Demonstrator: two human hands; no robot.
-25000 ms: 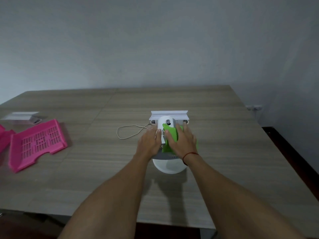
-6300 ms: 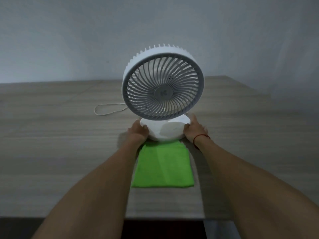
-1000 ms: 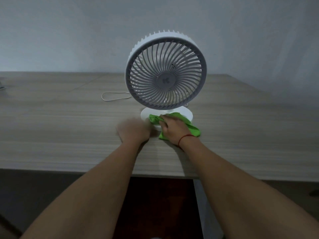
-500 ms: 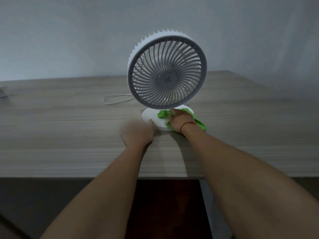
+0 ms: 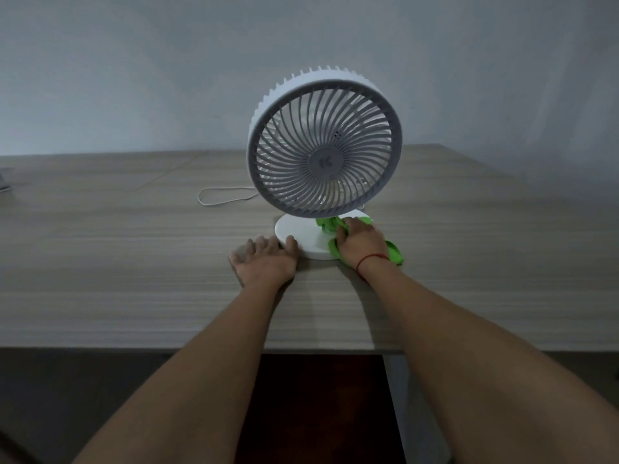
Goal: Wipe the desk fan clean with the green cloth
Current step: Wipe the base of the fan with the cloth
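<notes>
A white desk fan (image 5: pixel 324 155) with a grey front grille stands upright on the wooden table, on a round white base (image 5: pixel 303 237). My right hand (image 5: pixel 360 242) grips the bunched green cloth (image 5: pixel 393 252) and presses it onto the right side of the base, under the fan head. My left hand (image 5: pixel 266 259) lies flat on the table with straight fingers, its thumb touching the left edge of the base.
The fan's white cable (image 5: pixel 222 197) loops on the table (image 5: pixel 134 262) behind and left of the fan. A pale object (image 5: pixel 5 184) shows at the far left edge. The table's front edge runs just below my forearms; a grey wall stands behind.
My right hand has slid the cloth toward the right rear of the base. My left hand has settled against the base's left edge. The view has shifted left, so the fan sits further right.
</notes>
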